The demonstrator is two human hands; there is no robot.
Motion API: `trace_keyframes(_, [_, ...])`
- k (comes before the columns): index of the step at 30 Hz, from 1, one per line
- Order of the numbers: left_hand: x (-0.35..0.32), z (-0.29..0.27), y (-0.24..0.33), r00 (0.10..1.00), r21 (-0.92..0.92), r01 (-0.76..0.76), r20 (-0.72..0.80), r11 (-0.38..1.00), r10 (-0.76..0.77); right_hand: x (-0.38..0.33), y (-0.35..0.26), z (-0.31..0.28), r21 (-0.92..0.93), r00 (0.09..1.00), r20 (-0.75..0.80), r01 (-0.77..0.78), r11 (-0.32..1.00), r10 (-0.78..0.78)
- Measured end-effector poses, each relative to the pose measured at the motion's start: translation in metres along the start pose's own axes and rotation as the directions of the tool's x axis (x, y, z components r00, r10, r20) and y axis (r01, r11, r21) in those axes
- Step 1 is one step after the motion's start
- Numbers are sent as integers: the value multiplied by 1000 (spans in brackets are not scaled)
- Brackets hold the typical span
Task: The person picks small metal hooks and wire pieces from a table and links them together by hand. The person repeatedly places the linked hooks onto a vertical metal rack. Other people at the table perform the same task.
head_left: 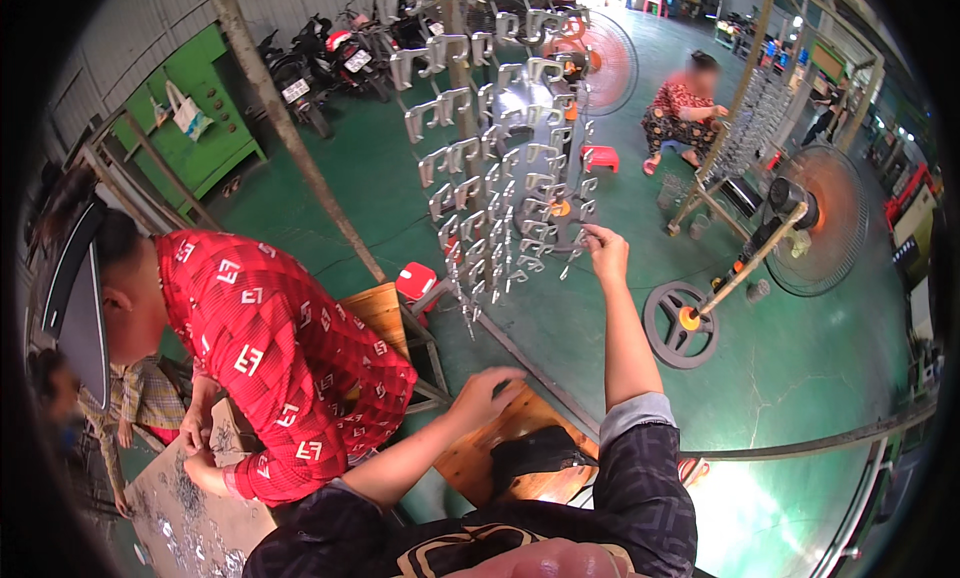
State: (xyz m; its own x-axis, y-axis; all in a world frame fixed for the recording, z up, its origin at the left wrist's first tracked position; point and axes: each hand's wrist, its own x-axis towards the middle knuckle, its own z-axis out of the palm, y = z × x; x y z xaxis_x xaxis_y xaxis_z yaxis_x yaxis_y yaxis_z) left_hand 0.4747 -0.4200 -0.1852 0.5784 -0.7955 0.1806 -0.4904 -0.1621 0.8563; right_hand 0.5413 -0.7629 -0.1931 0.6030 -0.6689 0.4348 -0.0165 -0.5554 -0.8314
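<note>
Rows of silvery bent metal pieces (455, 158) hang in strings from a rack before me. My right hand (606, 254) is stretched out to the lower right of these rows, its thumb and fingers pinched at a small metal piece (577, 242). Lower down, my left hand (487, 394) hovers over a wooden stool (520, 410), its fingers smeared by motion. Something small and dark shows at that hand, too blurred to name. A black cloth-like item (540, 452) lies on the stool below.
At my left a co-worker in a red shirt (270, 338) bends over a board (200, 518) strewn with small metal parts. Two standing fans (815, 223) (600, 63) are ahead. Another person (690, 108) squats by a second rack (745, 128). A metal rail (780, 445) runs at right.
</note>
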Motion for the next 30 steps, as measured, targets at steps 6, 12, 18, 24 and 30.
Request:
trace_keyframes(6, [-100,-13,7,975,-32,218,55,975,-216,-17,6,10,-3,973,-222,-67,998,65])
trace_keyframes(12, [-204,-31,0,906,130,355,194,926,-375,-105,-18,13,166,959,-193,-178,970,209])
trace_keyframes(18, [-283,-52,17,895,163,441,-10,882,-446,-232,-87,33,404,956,-93,-220,888,279])
trace_keyframes(24, [-349,-61,36,854,187,494,-286,849,-434,-318,-183,66,490,1000,24,-17,872,6])
trace_keyframes(30, [-415,-51,62,725,71,576,-506,814,-468,-404,-289,76,669,801,358,139,730,-480])
